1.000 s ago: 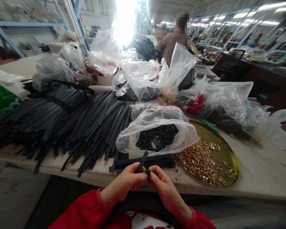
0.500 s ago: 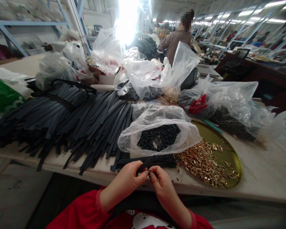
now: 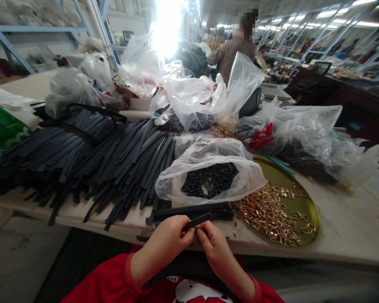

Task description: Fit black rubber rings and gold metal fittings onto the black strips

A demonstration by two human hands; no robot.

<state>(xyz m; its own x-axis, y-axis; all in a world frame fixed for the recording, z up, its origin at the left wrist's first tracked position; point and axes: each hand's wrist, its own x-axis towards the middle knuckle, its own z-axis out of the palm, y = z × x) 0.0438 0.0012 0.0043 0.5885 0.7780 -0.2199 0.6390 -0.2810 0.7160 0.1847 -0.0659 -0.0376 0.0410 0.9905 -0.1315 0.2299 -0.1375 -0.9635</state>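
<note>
Close to the table's front edge, my left hand [image 3: 176, 232] is closed around a flat black strap [image 3: 202, 219], whose free end points up and to the right. Opposite it, my right hand [image 3: 211, 237] pinches a small black piece [image 3: 195, 229] against the strap; it looks like a loop, though fingers partly cover it. Just beyond my hands lies a stack of black straps [image 3: 192, 212]. Behind that, an open clear plastic bag [image 3: 169, 185] holds many small black loops [image 3: 213, 179].
Long black straps [image 3: 123, 160] are heaped on the left of the table [image 3: 344, 227]. A round gold tray [image 3: 312, 210] with gold metal buckles [image 3: 271, 214] lies to the right. Plastic bags [image 3: 189, 99] crowd the back. A person [image 3: 232, 52] stands beyond them.
The strap's free end has swung down and to the right, toward my right hand. My right fingers have shifted slightly and remain at the strap.
</note>
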